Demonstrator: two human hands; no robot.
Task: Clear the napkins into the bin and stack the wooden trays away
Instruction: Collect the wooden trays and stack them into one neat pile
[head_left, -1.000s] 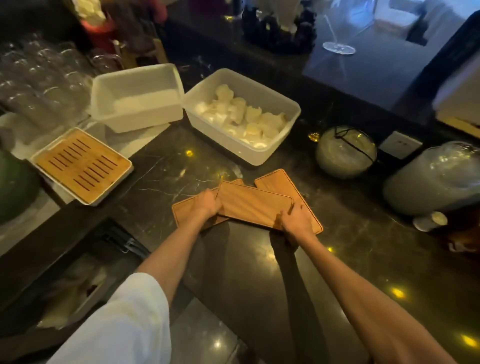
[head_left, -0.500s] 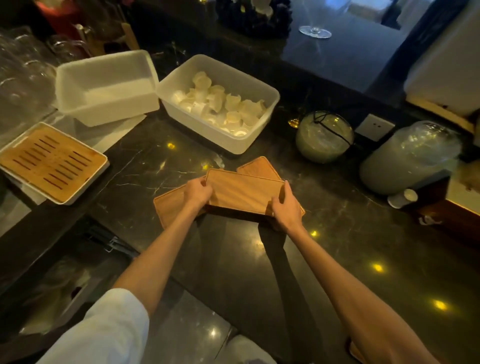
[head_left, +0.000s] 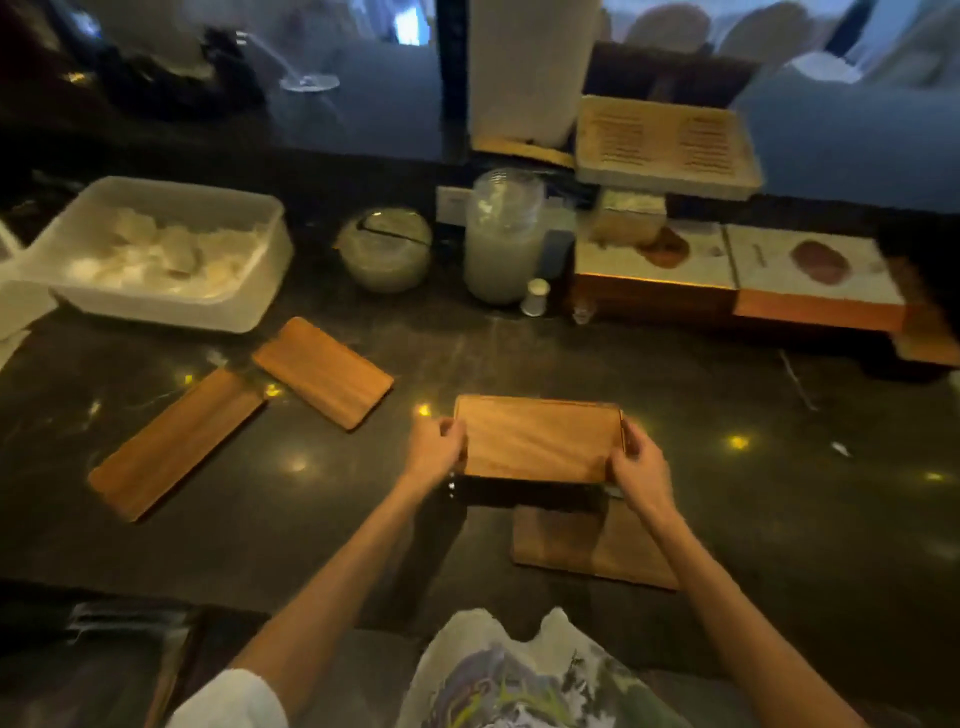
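Note:
I hold one wooden tray (head_left: 537, 439) level above the dark counter, my left hand (head_left: 436, 447) gripping its left end and my right hand (head_left: 636, 467) its right end. Below and just nearer to me another wooden tray (head_left: 592, 553) lies flat on the counter, partly in the held tray's shadow. Two more wooden trays lie to the left: a long one (head_left: 174, 441) and a shorter one (head_left: 322, 371). A white plastic tub (head_left: 156, 306) at the far left holds crumpled white napkins (head_left: 166, 254).
Behind the trays stand a round lidded glass jar (head_left: 384, 249), a tall frosted jar (head_left: 504, 239) and a small white cup (head_left: 536, 297). Low wooden stands with white boxes (head_left: 737, 270) and a slatted tray (head_left: 665, 145) fill the back right.
I have lifted the top tray off the two overlapping ones and carried it to the right, over a tray lying nearer me. The view has swung right, and the two left trays now lie uncovered.

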